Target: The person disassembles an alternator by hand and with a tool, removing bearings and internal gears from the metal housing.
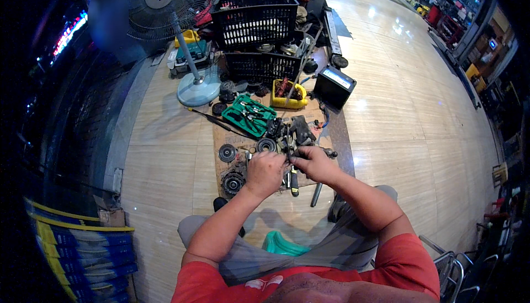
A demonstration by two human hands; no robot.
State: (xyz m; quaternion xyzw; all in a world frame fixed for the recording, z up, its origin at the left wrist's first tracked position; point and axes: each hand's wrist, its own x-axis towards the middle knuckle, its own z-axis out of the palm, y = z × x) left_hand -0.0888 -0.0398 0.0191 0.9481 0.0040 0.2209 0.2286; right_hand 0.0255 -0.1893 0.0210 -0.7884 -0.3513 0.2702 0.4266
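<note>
My left hand [266, 173] is closed, its knuckles up and its fingertips mostly hidden. My right hand [314, 165] pinches with thumb and forefinger close beside it. Between them is a small dark part too unclear to name. Beneath the hands lie greasy metal parts and a screwdriver with a black and yellow handle [294, 184]. Left of my left hand are a dark round toothed part [233, 182] and a ring-shaped part [227, 153]. Another round part [266, 145] sits just beyond it. Past my right hand lies a dark grey housing [302, 131].
A green tool tray [249, 116] with pliers lies ahead on the cardboard [223, 132]. Beyond it are a cut yellow jug [289, 102], a black battery [334, 87] and stacked black crates [255, 19]. A standing fan [190, 54] is far left. A metal bar [316, 195] lies near my right foot.
</note>
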